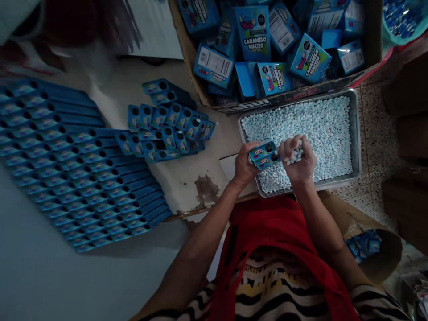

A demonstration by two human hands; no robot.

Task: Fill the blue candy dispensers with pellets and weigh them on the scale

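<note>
Two small blue boxes [263,155] sit clamped in the left hand [243,168], their round holes facing up, just above the near left corner of the metal tray [356,133]. The right hand [298,162] touches the boxes from the tray side and is closed round a handful of pale pellets [294,156]. Both hands are together over the tray.

The tray is filled nearly to its rim with the same white and light-blue pellets. Its far edge lies against a cardboard carton [190,58], so there is no gap there. Its near edge comes close to the person's red apron [277,232].

Left of the tray there is a bare patch of worn table [187,178]. Further left is a loose cluster of holed boxes [167,129], then long tight rows of them [67,156]. Right of the tray is tiled floor [371,116].

The packs in the carton [254,33] read "CARAMELO MACIZO". The print on the carton's side is too cut off to read.
</note>
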